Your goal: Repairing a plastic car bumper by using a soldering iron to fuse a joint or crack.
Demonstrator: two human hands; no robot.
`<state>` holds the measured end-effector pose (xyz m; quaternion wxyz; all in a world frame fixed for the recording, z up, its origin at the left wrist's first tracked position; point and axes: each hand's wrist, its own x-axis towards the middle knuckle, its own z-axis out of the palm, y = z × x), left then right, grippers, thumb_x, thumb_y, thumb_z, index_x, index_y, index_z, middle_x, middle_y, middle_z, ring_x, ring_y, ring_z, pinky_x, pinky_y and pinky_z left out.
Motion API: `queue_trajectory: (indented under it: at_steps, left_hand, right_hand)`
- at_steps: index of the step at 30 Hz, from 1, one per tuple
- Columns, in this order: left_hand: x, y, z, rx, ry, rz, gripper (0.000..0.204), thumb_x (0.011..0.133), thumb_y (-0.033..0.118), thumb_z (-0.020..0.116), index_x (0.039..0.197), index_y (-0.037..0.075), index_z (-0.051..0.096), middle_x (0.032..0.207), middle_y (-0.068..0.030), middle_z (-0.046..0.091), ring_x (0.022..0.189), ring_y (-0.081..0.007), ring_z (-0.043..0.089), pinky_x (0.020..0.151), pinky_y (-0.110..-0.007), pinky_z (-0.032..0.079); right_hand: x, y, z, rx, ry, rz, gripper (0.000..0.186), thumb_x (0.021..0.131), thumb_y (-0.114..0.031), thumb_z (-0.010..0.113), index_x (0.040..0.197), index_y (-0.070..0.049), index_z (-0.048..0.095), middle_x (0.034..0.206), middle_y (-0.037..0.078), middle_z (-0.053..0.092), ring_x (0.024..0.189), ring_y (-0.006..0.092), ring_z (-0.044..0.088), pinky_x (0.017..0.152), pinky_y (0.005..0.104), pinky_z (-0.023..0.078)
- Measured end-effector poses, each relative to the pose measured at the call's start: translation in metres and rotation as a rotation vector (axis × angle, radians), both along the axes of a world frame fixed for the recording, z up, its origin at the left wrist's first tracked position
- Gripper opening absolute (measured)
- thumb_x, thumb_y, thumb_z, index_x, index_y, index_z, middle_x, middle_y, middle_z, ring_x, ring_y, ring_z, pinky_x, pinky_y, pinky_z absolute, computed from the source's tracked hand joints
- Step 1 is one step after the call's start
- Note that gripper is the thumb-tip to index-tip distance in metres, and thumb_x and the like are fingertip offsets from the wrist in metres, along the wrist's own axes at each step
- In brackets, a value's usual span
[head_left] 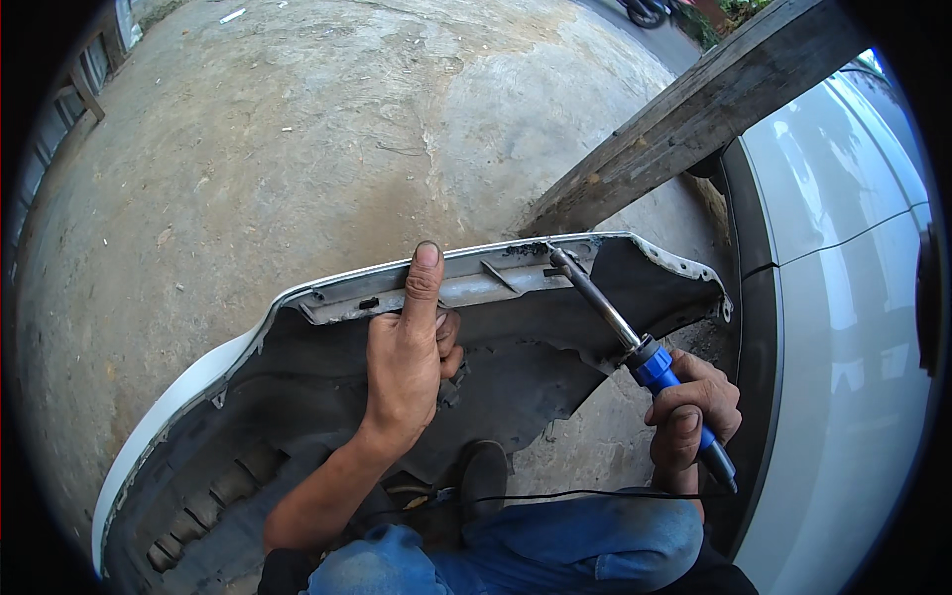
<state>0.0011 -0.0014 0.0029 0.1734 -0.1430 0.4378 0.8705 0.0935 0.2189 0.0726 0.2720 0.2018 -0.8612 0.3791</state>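
Observation:
A car bumper (174, 405), white outside and dark inside, spans the middle and lower left in front of me. My left hand (402, 372) grips its inner flange, thumb up over the rim and fingers curled beneath. My right hand (692, 416) is closed round a blue-handled soldering iron (654, 365) with a long metal shaft, whose tip touches a rough, blackened patch (521, 249) on the flange's upper edge. A black cord (585, 492) crosses below the hands, over my knees.
A white car (843, 337) stands close at my right. A leaning weathered post (664, 124) rises beyond the bumper. Stained concrete ground (248, 149) spreads ahead, with a fence (84, 74) at the far left and a vehicle's wheel (645, 14) on the road at the top.

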Motion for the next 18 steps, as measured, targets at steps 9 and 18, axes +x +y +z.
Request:
queue_trajectory:
  at_steps: [9, 18]
  left_hand:
    - [-0.0001, 0.0029, -0.0008, -0.013, 0.006, 0.009, 0.048, 0.099, 0.052, 0.06, 0.069, 0.02, 0.041, 0.063, 0.0081, 0.026, 0.051, -0.0024, 0.026, 0.042, -0.023, 0.017]
    - [-0.0002, 0.0019, -0.0018, -0.015, 0.008, 0.007, 0.048, 0.098, 0.053, 0.06, 0.069, 0.02, 0.042, 0.064, 0.0079, 0.027, 0.051, -0.0023, 0.026, 0.043, -0.023, 0.017]
  right_hand:
    - [-0.0006, 0.0007, -0.0005, -0.007, 0.007, -0.034, 0.032, 0.096, -0.032, 0.057, 0.076, -0.009, 0.067, 0.055, 0.0, 0.057, 0.048, 0.0149, 0.052, 0.049, 0.03, 0.043]
    - [-0.002, -0.003, 0.0005, -0.046, 0.009, -0.055, 0.034, 0.097, -0.032, 0.054, 0.073, -0.009, 0.065, 0.053, 0.0, 0.054, 0.047, 0.0137, 0.05, 0.048, 0.0296, 0.042]
